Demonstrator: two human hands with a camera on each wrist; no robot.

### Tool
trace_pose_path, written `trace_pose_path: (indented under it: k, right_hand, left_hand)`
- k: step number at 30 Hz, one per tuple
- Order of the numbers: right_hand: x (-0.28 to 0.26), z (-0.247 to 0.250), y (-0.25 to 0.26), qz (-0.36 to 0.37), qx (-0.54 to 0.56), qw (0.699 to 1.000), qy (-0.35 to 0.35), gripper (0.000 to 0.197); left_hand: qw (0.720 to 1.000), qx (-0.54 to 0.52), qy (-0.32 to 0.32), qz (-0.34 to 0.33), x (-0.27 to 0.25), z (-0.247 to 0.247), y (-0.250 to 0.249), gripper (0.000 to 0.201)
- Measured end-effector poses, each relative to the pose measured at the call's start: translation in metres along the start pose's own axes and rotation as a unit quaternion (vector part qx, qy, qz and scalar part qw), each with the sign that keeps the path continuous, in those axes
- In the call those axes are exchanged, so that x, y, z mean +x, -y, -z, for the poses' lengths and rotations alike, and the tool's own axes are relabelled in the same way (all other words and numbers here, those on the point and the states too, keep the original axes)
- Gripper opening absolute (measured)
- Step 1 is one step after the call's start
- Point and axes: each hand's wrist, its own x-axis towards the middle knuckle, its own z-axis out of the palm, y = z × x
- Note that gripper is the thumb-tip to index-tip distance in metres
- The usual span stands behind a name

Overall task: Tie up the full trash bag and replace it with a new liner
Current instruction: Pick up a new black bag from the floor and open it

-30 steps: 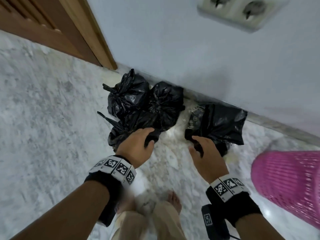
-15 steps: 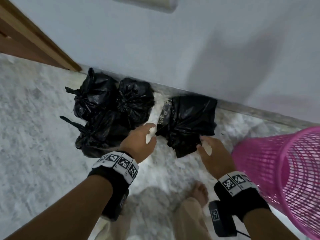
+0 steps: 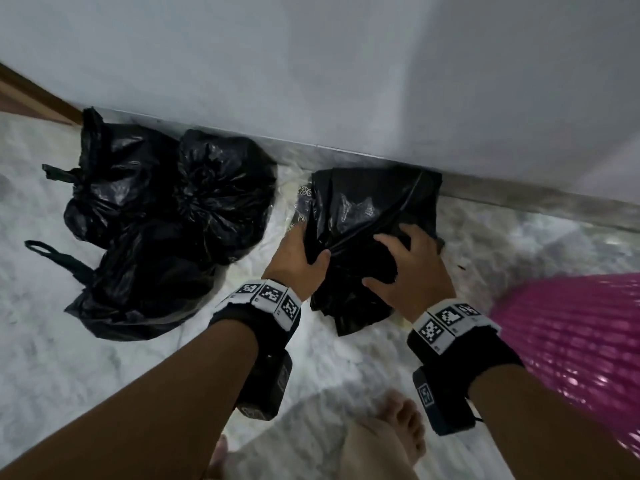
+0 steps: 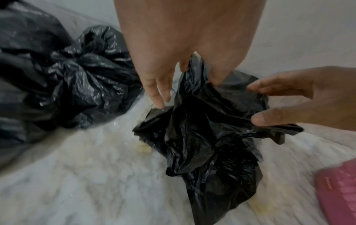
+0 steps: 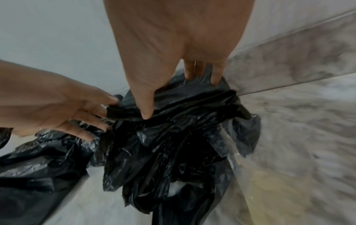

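Note:
A crumpled black liner lies on the marble floor against the wall, and both hands hold it. My left hand pinches its left edge, thumb on top and fingers behind. My right hand grips the bunched plastic from the right with curled fingers. In the left wrist view the liner rises between the left hand's thumb and fingers. The right wrist view shows the right hand's thumb pressed on a fold of the liner. Three tied black bags sit to the left. The pink bin lies at the right.
A white wall with a grey skirting runs right behind the bags. A clear printed plastic bag lies under the liner's left side. A wooden door frame is at far left. My bare foot stands on the floor below the hands.
My left hand left the tied bags and moved right onto the liner. My right hand closed on the liner too. The view has swung right and drawn closer.

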Motion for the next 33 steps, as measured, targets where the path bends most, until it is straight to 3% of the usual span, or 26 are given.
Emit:
trace_pose_path:
  k: [3,8,11,13,23,28,30,33]
  right_hand:
    - [0.012,-0.015,0.0,0.022,-0.005,1.0,0.003,0.068]
    - [0.02,-0.017,0.007,0.042,0.055,0.996,-0.049,0.02]
    - [0.013,0.003,0.013,0.044,0.117,0.991,-0.051,0.019]
    - [0.003,0.025,0.019,0.049,0.163,0.984,-0.053,0.018]
    - [-0.084,0.165,0.078,0.062,0.244,0.968,-0.02,0.022]
    - [-0.127,0.204,0.108,0.083,0.256,0.962,0.056,0.073]
    - [-0.139,0.208,0.118,0.08,0.251,0.962,0.065,0.083]
    - [-0.154,0.208,0.125,0.068,0.259,0.963,0.028,0.063]
  left_hand:
    - [0.999,-0.024,-0.002,0.026,0.013,-0.012,0.001,0.053]
    - [1.0,0.007,0.003,0.002,0.014,-0.012,-0.015,0.024]
    - [1.0,-0.016,-0.015,-0.016,0.0,0.0,-0.033,0.016]
    - [0.998,-0.043,-0.028,-0.025,-0.017,0.013,-0.046,0.023]
    - [0.99,-0.119,-0.058,-0.052,-0.13,0.095,-0.138,0.031]
    - [0.984,-0.161,-0.061,-0.053,-0.176,0.116,-0.172,0.022]
    - [0.981,-0.181,-0.045,-0.056,-0.194,0.119,-0.182,0.024]
    - [0.975,-0.213,-0.011,-0.055,-0.217,0.122,-0.191,0.029]
